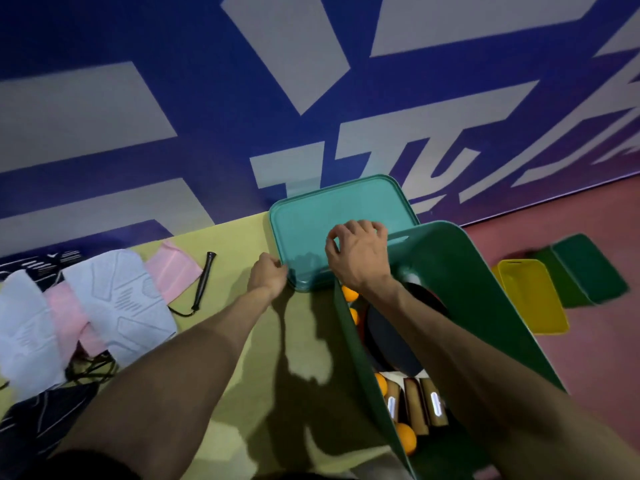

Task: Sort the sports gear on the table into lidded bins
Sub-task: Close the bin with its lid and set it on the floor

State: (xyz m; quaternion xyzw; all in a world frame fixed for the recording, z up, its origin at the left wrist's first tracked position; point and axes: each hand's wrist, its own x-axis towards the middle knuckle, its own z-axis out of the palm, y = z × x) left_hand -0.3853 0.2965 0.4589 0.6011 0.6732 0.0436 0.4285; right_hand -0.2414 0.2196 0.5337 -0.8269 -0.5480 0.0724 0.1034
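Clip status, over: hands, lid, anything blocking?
Left hand pinches teal lid at near corner; right hand curled on top, grip unclear. Green bin open, paddles and orange balls inside. Nothing blocking.

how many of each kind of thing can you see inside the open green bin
orange balls: 4
wooden paddle handles: 3
total: 7 in view; more may lie hidden deeper in the green bin

Head-worn wide-angle view, looking forward and down, close above the tabletop [235,244], wall [207,98] beyond the left hand [268,275] and right hand [356,251], floor [571,220] to their right
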